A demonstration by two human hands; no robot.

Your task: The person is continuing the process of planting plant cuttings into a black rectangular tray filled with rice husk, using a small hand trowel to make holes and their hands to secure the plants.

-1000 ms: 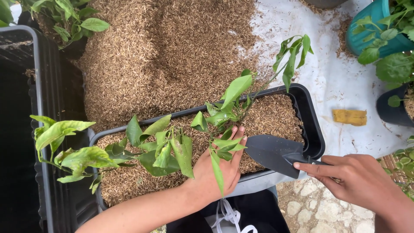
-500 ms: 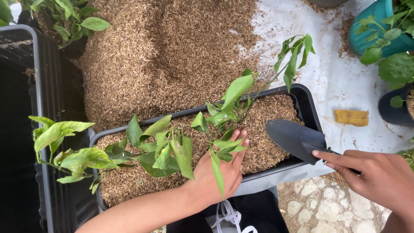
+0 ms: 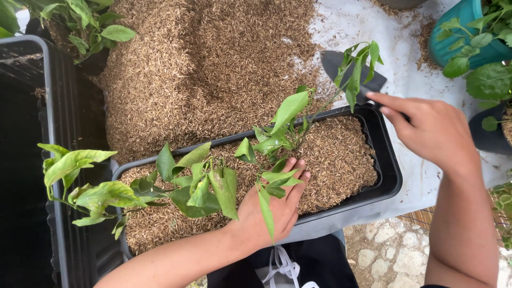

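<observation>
**Seedling in one hand, trowel in the other**

My left hand [image 3: 272,208] rests flat and open on the rice husks inside the black rectangular planter [image 3: 392,170], fingers around the base of a leafy seedling [image 3: 285,133]. My right hand [image 3: 432,130] grips the black trowel [image 3: 341,66], its blade over the white sheet [image 3: 410,101], beside the big husk pile [image 3: 213,64].

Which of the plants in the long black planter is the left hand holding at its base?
The middle seedling: the left hand rests at its stem, while the left seedling leans over the planter end, untouched.
</observation>
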